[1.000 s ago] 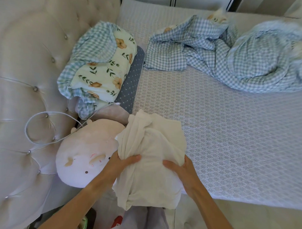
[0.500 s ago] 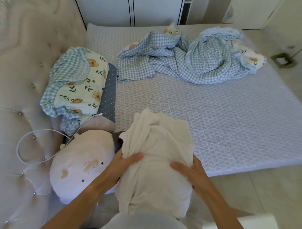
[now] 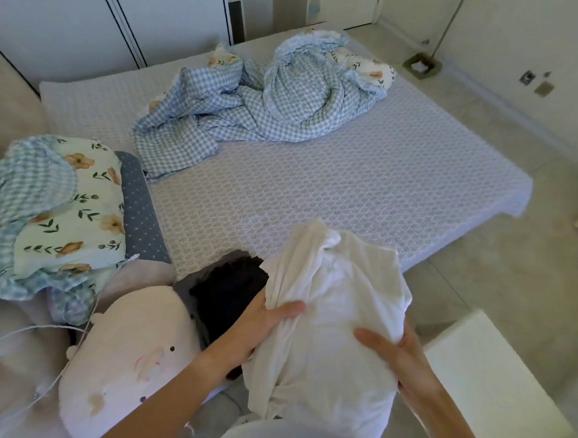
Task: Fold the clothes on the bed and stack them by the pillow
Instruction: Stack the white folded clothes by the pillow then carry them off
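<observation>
A bundled white garment (image 3: 330, 318) is held up over the near edge of the bed (image 3: 314, 193). My left hand (image 3: 261, 319) grips its left side, thumb on top. My right hand (image 3: 391, 350) grips its right side, fingers under the cloth. A dark garment (image 3: 226, 295) lies just left of the bundle, next to a pink plush pillow (image 3: 129, 354). A floral and blue-check pillow (image 3: 58, 210) lies at the left by the headboard. A crumpled blue-check blanket (image 3: 268, 103) sits at the far side of the bed.
A padded headboard (image 3: 9, 110) lines the left side, with a white cable (image 3: 31, 337) looping over it. White wardrobe doors (image 3: 91, 22) stand behind the bed. A white surface (image 3: 491, 383) is at the lower right, on the tiled floor (image 3: 475, 291).
The view has swung right and pulled back. The white bundle moved right with both hands, and the dark garment beneath it now shows.
</observation>
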